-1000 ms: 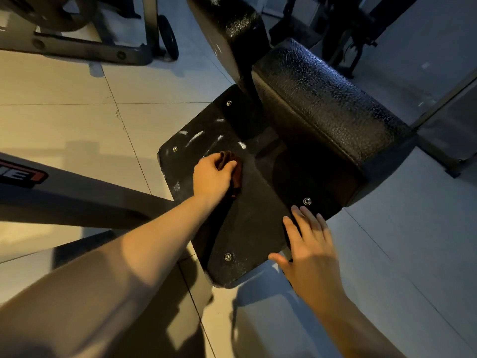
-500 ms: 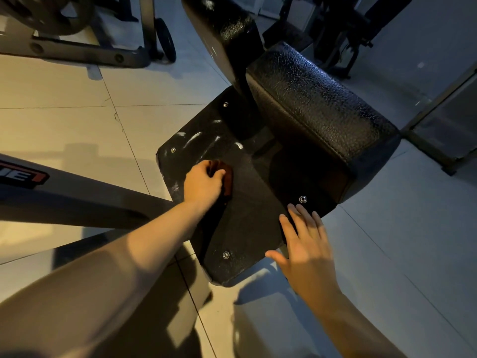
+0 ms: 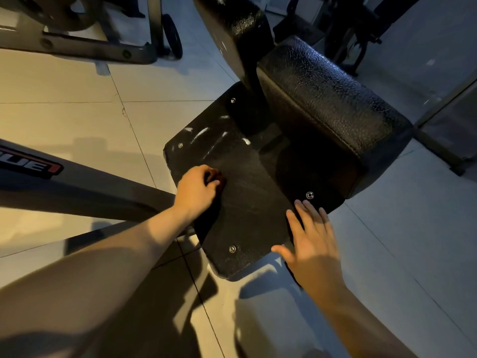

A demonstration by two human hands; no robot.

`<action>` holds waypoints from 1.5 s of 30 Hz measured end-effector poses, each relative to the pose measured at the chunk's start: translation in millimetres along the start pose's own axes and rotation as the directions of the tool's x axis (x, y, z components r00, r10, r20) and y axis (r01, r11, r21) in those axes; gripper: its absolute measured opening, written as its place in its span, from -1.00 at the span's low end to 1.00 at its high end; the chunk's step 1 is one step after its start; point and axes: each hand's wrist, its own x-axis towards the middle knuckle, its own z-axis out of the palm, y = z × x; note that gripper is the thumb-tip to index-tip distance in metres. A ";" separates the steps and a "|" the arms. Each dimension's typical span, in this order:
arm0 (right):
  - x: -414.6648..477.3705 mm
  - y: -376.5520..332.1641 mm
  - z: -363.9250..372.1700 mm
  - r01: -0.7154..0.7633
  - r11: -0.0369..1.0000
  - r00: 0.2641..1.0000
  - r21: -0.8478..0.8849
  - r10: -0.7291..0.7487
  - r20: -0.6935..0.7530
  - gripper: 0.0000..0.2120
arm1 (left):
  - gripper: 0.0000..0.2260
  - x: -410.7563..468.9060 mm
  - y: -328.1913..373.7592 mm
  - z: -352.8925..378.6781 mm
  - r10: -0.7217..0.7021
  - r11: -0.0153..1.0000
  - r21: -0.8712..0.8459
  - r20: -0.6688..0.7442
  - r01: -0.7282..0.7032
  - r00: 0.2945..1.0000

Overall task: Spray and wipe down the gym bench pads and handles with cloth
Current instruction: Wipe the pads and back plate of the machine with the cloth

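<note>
Left hand (image 3: pixel 197 188) grips a dark cloth (image 3: pixel 218 178) on the black plate (image 3: pixel 253 202) — right hand (image 3: pixel 313 241) rests flat, fingers straight, on its edge

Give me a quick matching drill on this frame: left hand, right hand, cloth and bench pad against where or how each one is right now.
Things:
1. left hand
2. right hand
3. cloth
4. bench pad

States:
A. raised above the flat black plate, touched by neither hand
B. bunched, reddish-brown, mostly hidden under fingers
C. fingers straight and spread, at the plate's near right edge
D. fingers curled, on the plate's left side

Pairs: 1-D, 2-C, 3-B, 4-A.
</note>
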 end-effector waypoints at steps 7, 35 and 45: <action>-3.4 -2.6 -2.9 -0.028 0.999 0.996 0.042 0.032 -0.078 -0.15 | -0.73 -57.3 35.3 27.3 0.461 0.887 -0.055 0.183 -0.459 0.869; 8.4 -2.6 -9.4 0.003 0.984 0.990 -0.177 0.023 0.141 -0.08 | -0.77 -121.5 -23.7 14.7 0.325 0.925 0.012 0.495 -0.380 0.806; 6.8 -6.3 -13.3 -0.002 0.985 0.991 -0.171 0.025 0.131 -0.06 | -0.80 -113.6 -13.7 16.0 0.257 0.966 -0.142 0.441 -0.216 0.860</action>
